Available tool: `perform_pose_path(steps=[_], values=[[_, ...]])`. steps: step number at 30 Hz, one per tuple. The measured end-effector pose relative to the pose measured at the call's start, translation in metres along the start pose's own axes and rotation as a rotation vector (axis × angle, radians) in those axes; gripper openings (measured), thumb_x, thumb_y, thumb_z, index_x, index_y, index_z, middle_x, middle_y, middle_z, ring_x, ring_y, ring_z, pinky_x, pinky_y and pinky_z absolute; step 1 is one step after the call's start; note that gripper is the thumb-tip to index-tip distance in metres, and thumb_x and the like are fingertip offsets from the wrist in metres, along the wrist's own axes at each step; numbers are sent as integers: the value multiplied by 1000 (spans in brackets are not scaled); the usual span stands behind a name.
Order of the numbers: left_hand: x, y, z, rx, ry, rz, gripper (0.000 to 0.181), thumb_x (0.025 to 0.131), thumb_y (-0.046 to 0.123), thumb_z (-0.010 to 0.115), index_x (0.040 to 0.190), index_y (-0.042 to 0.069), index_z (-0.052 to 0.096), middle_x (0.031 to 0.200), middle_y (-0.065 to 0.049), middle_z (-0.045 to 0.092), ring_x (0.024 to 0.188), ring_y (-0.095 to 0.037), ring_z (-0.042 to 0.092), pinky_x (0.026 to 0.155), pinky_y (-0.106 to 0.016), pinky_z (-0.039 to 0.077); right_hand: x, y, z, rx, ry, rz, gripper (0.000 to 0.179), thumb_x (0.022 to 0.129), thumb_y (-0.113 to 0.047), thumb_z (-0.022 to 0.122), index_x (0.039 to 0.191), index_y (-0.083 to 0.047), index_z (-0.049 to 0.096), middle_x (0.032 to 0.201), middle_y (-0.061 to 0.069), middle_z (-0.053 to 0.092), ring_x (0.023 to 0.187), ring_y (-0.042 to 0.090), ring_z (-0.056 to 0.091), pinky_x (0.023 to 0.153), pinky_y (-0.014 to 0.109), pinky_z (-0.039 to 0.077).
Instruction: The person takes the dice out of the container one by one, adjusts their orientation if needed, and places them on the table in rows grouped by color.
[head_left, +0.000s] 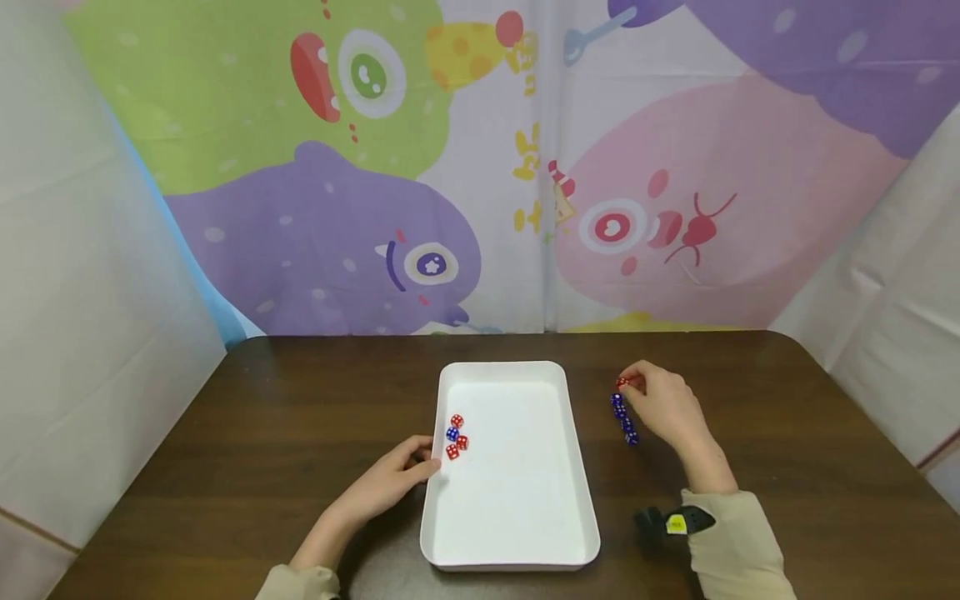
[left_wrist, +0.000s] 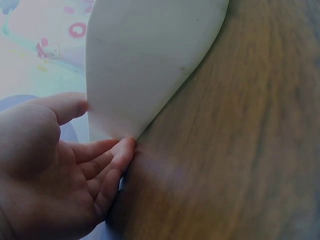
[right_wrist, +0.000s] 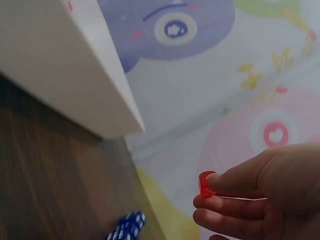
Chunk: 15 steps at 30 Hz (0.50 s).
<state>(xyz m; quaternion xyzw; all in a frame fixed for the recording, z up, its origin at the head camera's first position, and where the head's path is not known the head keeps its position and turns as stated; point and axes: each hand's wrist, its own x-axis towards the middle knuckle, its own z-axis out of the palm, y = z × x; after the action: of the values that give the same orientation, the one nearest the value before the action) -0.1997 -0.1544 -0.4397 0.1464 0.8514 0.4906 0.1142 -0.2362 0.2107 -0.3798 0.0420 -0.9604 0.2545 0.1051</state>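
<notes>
My right hand (head_left: 667, 404) pinches a red die (right_wrist: 205, 184) between thumb and fingertips, just beyond the far end of a row of blue dice (head_left: 624, 418) on the table. In the right wrist view the blue dice (right_wrist: 127, 227) show at the bottom edge. My left hand (head_left: 390, 479) holds the left side of a white tray (head_left: 517, 550). In the left wrist view the thumb touches the tray's rim and the fingertips are at the bottom of its outer wall (left_wrist: 145, 65). Inside the tray, near its left wall, lie several red dice (head_left: 452, 452) and one blue die (head_left: 452, 434).
The dark wooden table (head_left: 285, 433) carries the tray at its middle. Behind it hangs a cartoon-patterned curtain (head_left: 510, 283), with pale cloth on both sides. A black strap (head_left: 690, 522) with a yellow label is at the right sleeve.
</notes>
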Motion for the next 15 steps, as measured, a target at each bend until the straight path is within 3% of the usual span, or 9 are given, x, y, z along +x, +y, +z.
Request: perform_pose_path(steps=[15], values=[[-1, 3, -1, -7, -3, -3, 42, 91, 28, 54, 123, 2, 48, 100, -9, 54, 82, -13, 50, 70, -26, 41, -1, 37, 3, -14, -124, 160, 23, 85, -22, 60, 94, 0, 60, 83, 12, 63, 73, 24, 57, 63, 39, 43]])
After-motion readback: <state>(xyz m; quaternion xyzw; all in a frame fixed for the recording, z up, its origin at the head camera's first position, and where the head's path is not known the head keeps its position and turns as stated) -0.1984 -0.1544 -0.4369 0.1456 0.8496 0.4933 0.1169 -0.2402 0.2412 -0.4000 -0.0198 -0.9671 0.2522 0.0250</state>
